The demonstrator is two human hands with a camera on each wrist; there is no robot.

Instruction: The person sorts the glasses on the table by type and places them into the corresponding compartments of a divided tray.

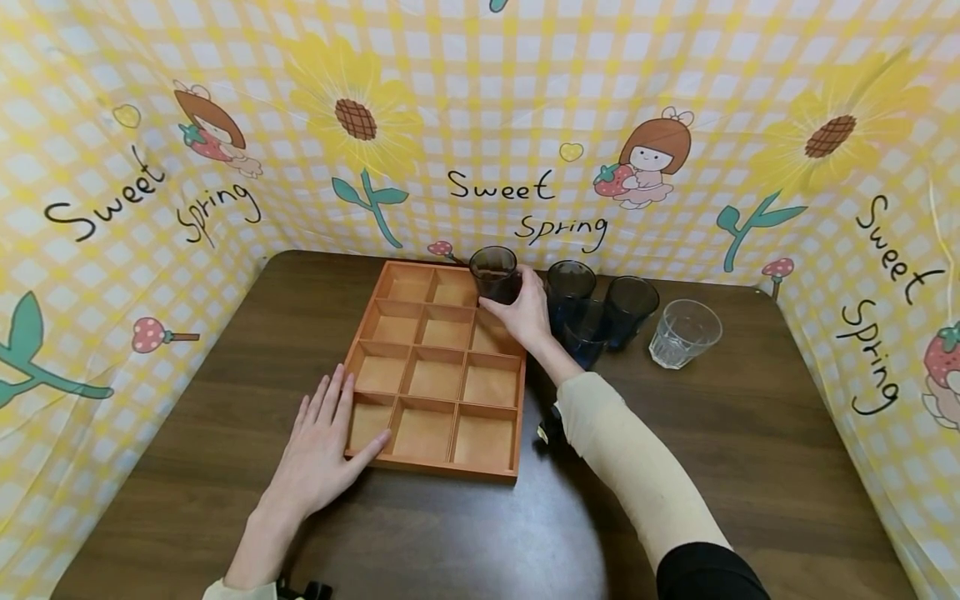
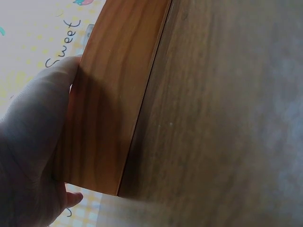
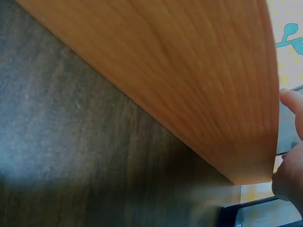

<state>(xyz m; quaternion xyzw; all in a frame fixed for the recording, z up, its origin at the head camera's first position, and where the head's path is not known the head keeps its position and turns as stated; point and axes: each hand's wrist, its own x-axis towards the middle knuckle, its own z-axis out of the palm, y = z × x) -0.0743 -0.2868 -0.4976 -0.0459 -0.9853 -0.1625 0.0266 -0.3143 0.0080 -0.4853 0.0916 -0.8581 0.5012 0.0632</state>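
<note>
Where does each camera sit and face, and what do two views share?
Head: on the head, facing forward and down at the wooden tray, table and held dark glass; left hand, right hand and forearms show.
Left wrist: on that wrist, facing the tray's outer wall; part of the left hand shows.
Right wrist: on that wrist, also facing the tray's outer wall; part of the right hand shows.
Both wrist views share the tray, table and patterned cloth.

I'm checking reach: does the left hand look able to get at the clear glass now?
Probably not easily: the left hand rests on the left edge of the tray, and the right arm lies between it and the clear glass.
</note>
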